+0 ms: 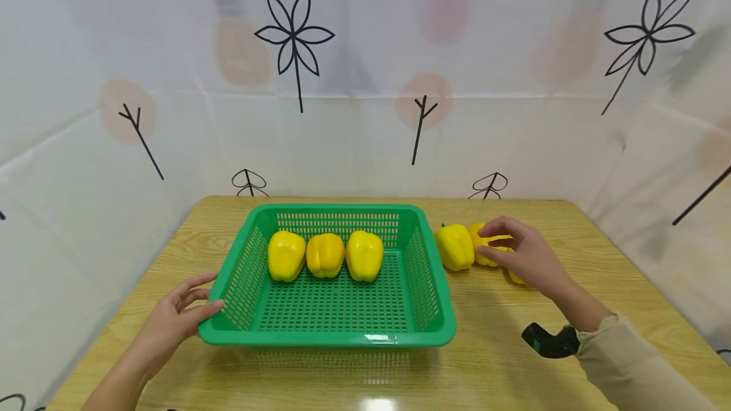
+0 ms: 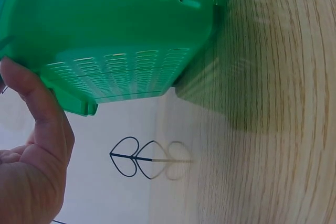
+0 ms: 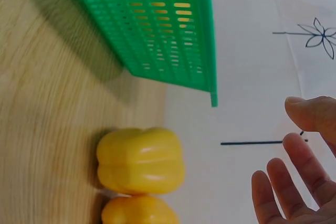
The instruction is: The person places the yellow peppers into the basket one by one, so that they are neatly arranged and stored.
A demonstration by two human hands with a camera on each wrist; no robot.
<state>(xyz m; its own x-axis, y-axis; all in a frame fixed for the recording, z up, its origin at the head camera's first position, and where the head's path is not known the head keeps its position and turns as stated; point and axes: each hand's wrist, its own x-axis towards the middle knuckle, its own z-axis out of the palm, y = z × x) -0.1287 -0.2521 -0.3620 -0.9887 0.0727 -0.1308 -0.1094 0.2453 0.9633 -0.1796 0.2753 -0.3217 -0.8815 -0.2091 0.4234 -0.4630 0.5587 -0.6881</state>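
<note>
A green plastic basket (image 1: 328, 338) stands on the table with three yellow bell peppers lined up inside, the rightmost being a yellow bell pepper (image 1: 365, 256). My left hand (image 1: 174, 313) holds the basket's left rim, its thumb over the edge; the left wrist view shows the left hand (image 2: 39, 145) at the rim from below. To the right of the basket, my right hand (image 1: 528, 255) hovers with fingers parted and nothing between them. Under and beside it lie more bell peppers, partly hidden by the hand, and one bell pepper (image 1: 455, 247) sits close to the basket wall.
The wooden table (image 1: 485, 347) carries everything. A white cloth (image 1: 365, 144) with drawn plants hangs behind and at both sides. On the right forearm, by the sleeve (image 1: 639, 360), is a black wrist device (image 1: 551, 341).
</note>
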